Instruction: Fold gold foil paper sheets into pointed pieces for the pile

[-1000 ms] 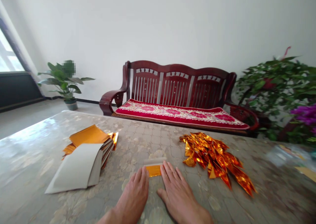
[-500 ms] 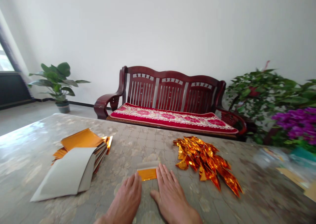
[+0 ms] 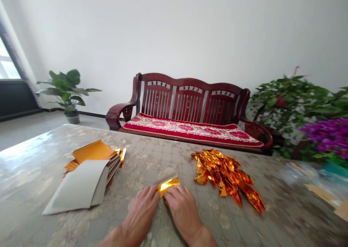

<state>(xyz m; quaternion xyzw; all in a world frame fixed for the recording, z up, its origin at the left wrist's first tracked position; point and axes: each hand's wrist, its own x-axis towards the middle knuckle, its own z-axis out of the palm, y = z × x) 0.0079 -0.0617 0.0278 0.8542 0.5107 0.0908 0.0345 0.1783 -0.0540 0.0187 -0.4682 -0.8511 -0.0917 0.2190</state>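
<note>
A small folded sheet [image 3: 169, 184], shiny gold with a grey strip along its far edge, lies tilted near the middle of the table. My left hand [image 3: 144, 207] is closed on its left end, fingertips together. My right hand [image 3: 181, 205] grips its near edge at the right, with curled fingers; the thumb is mostly hidden. To the left rests a fanned stack of gold and grey sheets [image 3: 78, 185]. A heap of folded orange-gold foil pieces [image 3: 223, 172] lies to the right.
Clear plastic packaging [image 3: 301, 174] and tan card pieces [image 3: 322, 196] are at the table's right side. Beyond the patterned table [image 3: 146, 152] stands a dark red wooden bench [image 3: 187, 105]. Potted plants flank it, with purple flowers [image 3: 326, 136] at right.
My right hand has gone from lying flat to curled on the sheet. The sheet has turned, its right end now farther away. The view has shifted slightly.
</note>
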